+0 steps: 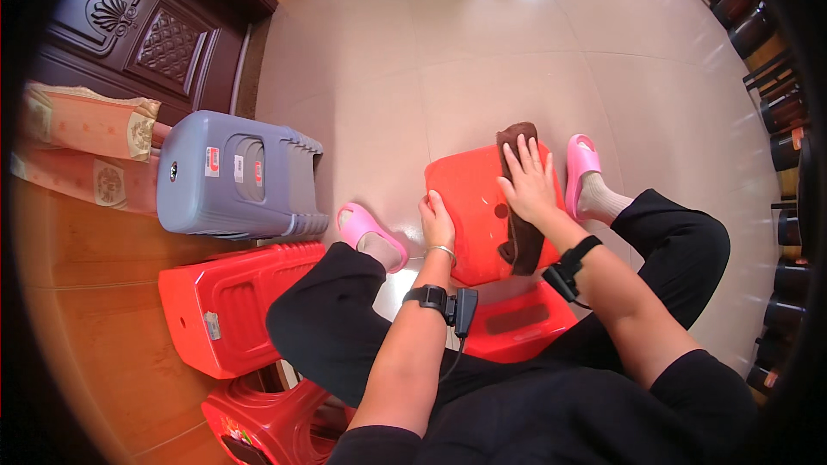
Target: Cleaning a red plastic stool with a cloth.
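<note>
Between my knees is a red plastic stool [468,190], its seat facing up, with a small round dark spot near the middle. My left hand [439,227] grips the seat's left edge, thumb on top. Across the right part of the seat lies a folded brown cloth [526,252]. My right hand [531,184] presses flat on this cloth with fingers spread, holding it against the plastic. Closer to my body, more red plastic [517,326] with a dark rectangular area shows below the seat; whether it belongs to the same stool, I cannot tell.
Stacked blue-grey plastic stools [213,194] stand left, beside red stools [219,310] and another red stool [271,413]. A carved dark door [161,45] and a patterned pink cloth [90,123] are beyond. Dark jars [743,19] line the right side. My pink slippers [365,226] rest on tiles.
</note>
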